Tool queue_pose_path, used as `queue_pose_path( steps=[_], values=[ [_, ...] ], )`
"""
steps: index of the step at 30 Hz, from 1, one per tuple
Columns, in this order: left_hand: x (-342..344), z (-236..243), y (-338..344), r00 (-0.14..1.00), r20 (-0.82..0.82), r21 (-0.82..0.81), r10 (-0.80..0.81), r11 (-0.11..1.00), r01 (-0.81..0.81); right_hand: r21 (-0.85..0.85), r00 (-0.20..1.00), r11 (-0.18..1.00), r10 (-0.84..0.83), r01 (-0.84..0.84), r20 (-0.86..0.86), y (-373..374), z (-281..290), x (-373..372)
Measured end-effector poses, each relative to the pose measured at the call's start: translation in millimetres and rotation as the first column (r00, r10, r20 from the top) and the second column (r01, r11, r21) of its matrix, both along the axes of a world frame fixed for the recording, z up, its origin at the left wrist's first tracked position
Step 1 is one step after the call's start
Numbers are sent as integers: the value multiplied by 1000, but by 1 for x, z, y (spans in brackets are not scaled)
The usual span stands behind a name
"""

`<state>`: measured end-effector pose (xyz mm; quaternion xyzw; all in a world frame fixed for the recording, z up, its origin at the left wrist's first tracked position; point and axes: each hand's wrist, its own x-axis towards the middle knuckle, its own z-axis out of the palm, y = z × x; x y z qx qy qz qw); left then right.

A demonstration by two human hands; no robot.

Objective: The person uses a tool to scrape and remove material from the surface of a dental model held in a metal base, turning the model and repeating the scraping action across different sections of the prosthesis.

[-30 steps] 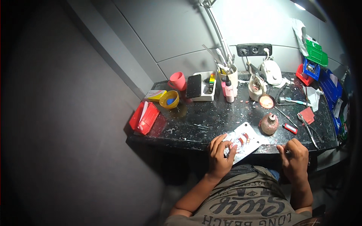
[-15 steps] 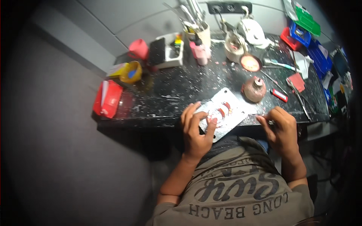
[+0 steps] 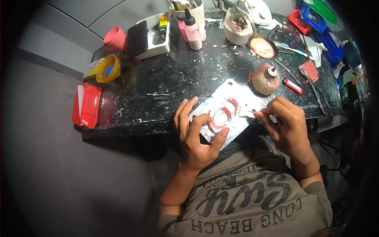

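Note:
A metal plate (image 3: 237, 126) with holes near its corners lies tilted across the bench's front edge. White plaster and several curved red pieces (image 3: 226, 113) sit on it, with small yellowish bits beside them. My left hand (image 3: 196, 136) steadies the plate at its near left part, thumb and bent index finger on its top around a red arc, other fingers stretched beyond the edge. My right hand (image 3: 285, 122) pinches a thin hand tool (image 3: 248, 114), its pale tip over the plate's right part. Most of the tool hides behind my fingers, so its kind does not show.
Close behind the plate stands a round, crusted burner-like bottle (image 3: 266, 80). Right of it are a red lighter (image 3: 293, 86), tweezers (image 3: 314, 89) and a pan of pink wax (image 3: 262, 46). Squeeze bottles (image 3: 194, 34), a yellow bowl (image 3: 108, 69) and a red box (image 3: 87, 105) stand leftward.
My right hand has shifted left, bringing the tool tip over the plate. My left hand's fingers have spread a little. The head view has shifted, with the bench appearing larger.

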<state>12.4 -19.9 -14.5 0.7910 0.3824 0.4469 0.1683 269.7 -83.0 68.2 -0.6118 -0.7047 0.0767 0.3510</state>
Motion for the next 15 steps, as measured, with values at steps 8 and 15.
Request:
queue_pose_path(
  steps=[8,15],
  values=[
    [-1,2,0,998,-5,5,-67,998,67,3,994,994,112,-112,-21,16,-2,-23],
    [1,-3,-3,999,-9,-8,-50,999,50,-29,971,972,234,-233,39,39,-9,-38]
  ],
)
